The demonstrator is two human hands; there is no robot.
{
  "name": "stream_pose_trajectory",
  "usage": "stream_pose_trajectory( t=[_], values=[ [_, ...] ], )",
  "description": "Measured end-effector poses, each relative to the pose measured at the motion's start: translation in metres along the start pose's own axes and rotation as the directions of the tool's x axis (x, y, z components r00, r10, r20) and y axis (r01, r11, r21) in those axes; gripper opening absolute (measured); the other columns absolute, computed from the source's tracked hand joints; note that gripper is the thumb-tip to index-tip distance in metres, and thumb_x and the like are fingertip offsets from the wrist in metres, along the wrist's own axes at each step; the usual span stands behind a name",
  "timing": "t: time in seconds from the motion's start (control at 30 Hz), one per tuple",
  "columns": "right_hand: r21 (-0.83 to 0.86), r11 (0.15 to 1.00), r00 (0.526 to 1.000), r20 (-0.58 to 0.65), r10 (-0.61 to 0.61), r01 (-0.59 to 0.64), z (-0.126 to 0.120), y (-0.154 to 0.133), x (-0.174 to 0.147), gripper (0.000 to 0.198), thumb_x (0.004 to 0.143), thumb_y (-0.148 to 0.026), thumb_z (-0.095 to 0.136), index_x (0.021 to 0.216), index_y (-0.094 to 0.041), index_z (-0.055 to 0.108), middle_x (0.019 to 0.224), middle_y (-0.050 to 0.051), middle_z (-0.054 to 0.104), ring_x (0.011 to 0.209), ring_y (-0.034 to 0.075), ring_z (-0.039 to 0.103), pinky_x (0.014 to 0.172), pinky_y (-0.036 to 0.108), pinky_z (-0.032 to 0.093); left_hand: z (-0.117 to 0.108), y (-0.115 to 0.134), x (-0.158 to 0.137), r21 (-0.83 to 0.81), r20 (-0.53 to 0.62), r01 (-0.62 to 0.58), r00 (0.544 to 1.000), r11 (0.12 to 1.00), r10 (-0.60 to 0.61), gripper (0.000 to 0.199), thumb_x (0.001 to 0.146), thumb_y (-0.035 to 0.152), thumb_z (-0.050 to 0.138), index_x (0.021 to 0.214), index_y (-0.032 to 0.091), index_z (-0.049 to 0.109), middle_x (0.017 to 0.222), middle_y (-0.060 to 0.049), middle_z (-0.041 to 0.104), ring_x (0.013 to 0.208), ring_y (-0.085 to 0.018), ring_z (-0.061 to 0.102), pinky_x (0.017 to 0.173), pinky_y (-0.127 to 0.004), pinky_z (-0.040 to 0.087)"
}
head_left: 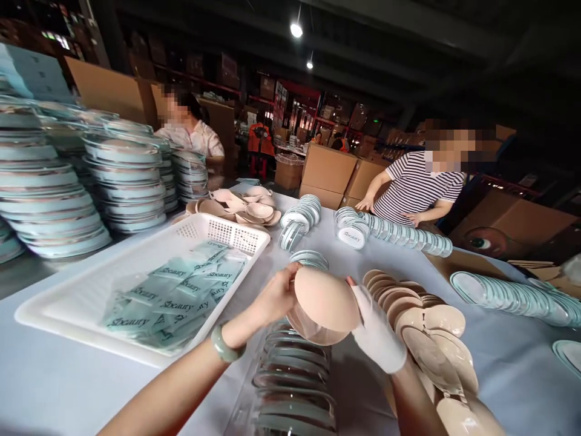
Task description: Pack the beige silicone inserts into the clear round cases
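A beige stick-on bra (324,300) is held up between both hands over the table, its smooth rounded cup facing me. My left hand (278,295), bare with a green bangle at the wrist, grips its left edge. My right hand (379,333), in a white glove, is closed on its right edge; some of its fingers are hidden behind the cup. Below lies a row of clear packs with pale green rims (293,375). Several beige bras (436,345) lie overlapping to the right of my right hand.
A white plastic basket (113,348) with pale green printed packets (177,297) stands at left. Tall stacks of round packs (49,200) rise behind it. More beige bras (245,209) lie beyond. A co-worker in a striped shirt (408,188) stands across the table; another person (195,133) is at back left.
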State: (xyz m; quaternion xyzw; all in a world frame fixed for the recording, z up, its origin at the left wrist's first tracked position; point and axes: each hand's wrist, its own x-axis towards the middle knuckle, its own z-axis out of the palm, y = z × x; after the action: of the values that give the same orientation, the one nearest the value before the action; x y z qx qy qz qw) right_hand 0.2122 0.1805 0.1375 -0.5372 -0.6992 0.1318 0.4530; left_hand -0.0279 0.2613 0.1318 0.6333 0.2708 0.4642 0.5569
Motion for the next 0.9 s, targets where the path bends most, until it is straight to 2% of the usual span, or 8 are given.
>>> stream_pose_trajectory(
  t=[0.1,0.2,0.27,0.37,0.5,0.67,0.77,0.9],
  values=[
    [-0.266,0.919,0.956,0.114,-0.27,0.291,-0.003,-0.014,0.001,0.071,0.075,-0.029,0.083,0.14,-0.027,0.057,0.151,0.013,0.054,0.132,0.038,0.058,0.107,0.054,0.052,-0.003,0.015,0.008,-0.143,0.045,0.083,0.996,0.986,-0.077,0.047,0.064,0.021,0.074,0.107,0.022,0.054,0.083,0.003,0.066,0.061,-0.012,0.058,0.053,-0.02,0.043],
    [-0.675,0.498,0.751,0.125,-0.649,0.544,0.006,-0.015,0.012,0.073,0.082,-0.004,0.069,0.147,-0.027,0.045,0.143,0.016,0.061,0.111,0.032,0.07,0.084,0.042,0.059,-0.001,0.03,0.01,-0.192,0.079,0.143,0.988,0.971,-0.13,0.073,0.065,0.018,0.076,0.134,0.025,0.053,0.089,0.001,0.069,0.063,-0.013,0.062,0.052,-0.02,0.046],
    [-0.746,0.4,0.662,0.072,-0.746,0.532,0.013,-0.005,0.02,0.067,0.086,-0.002,0.064,0.147,-0.025,0.045,0.123,0.013,0.073,0.094,0.025,0.074,0.074,0.033,0.058,-0.004,0.032,0.009,-0.276,0.183,0.209,0.97,0.938,-0.162,0.095,0.067,0.018,0.08,0.153,0.028,0.04,0.091,0.0,0.071,0.071,-0.017,0.069,0.06,-0.024,0.053],
    [-0.576,0.733,0.84,-0.139,-0.524,0.362,0.023,0.025,0.029,0.043,0.09,-0.029,0.069,0.132,-0.022,0.062,0.098,0.008,0.078,0.077,0.023,0.074,0.067,0.031,0.06,-0.016,0.01,0.011,-0.437,0.29,0.245,0.949,0.866,-0.122,0.105,0.073,0.034,0.083,0.161,0.034,0.026,0.118,-0.008,0.071,0.102,-0.028,0.074,0.084,-0.04,0.06],
    [-0.226,0.964,0.985,-0.126,0.115,-0.141,0.039,0.064,0.047,0.043,0.088,-0.042,0.061,0.118,-0.014,0.073,0.104,0.013,0.078,0.088,0.027,0.075,0.075,0.035,0.063,-0.027,-0.055,0.019,-0.074,-0.199,0.1,0.974,0.992,-0.113,0.056,0.089,0.048,0.067,0.139,0.025,0.056,0.143,-0.014,0.059,0.132,-0.032,0.059,0.11,-0.049,0.048],
    [-0.597,0.796,0.776,0.546,0.316,0.096,0.046,0.058,0.077,0.036,0.089,-0.045,0.066,0.118,-0.028,0.077,0.103,0.007,0.079,0.096,0.029,0.075,0.083,0.034,0.058,-0.016,-0.122,0.012,0.167,-0.26,0.206,0.953,0.964,-0.158,0.029,0.085,0.035,0.063,0.108,0.019,0.069,0.117,-0.012,0.068,0.112,-0.03,0.063,0.109,-0.051,0.047],
    [-0.723,0.611,0.68,0.626,0.381,0.323,0.052,0.042,0.084,0.042,0.1,-0.057,0.051,0.109,-0.027,0.079,0.1,0.012,0.079,0.099,0.034,0.075,0.084,0.041,0.057,-0.013,-0.136,-0.001,0.212,-0.217,0.225,0.96,0.951,-0.178,0.04,0.087,0.032,0.056,0.124,0.018,0.067,0.106,-0.01,0.067,0.098,-0.026,0.066,0.102,-0.047,0.052],
    [-0.686,0.654,0.682,0.645,0.345,0.318,0.066,0.032,0.076,0.044,0.104,-0.055,0.048,0.132,-0.029,0.07,0.103,0.01,0.079,0.096,0.031,0.076,0.086,0.039,0.055,-0.012,-0.144,-0.011,0.398,-0.221,0.214,0.966,0.892,-0.133,0.052,0.094,0.031,0.04,0.141,0.017,0.058,0.111,-0.011,0.064,0.108,-0.027,0.065,0.108,-0.046,0.047]
  ],
)
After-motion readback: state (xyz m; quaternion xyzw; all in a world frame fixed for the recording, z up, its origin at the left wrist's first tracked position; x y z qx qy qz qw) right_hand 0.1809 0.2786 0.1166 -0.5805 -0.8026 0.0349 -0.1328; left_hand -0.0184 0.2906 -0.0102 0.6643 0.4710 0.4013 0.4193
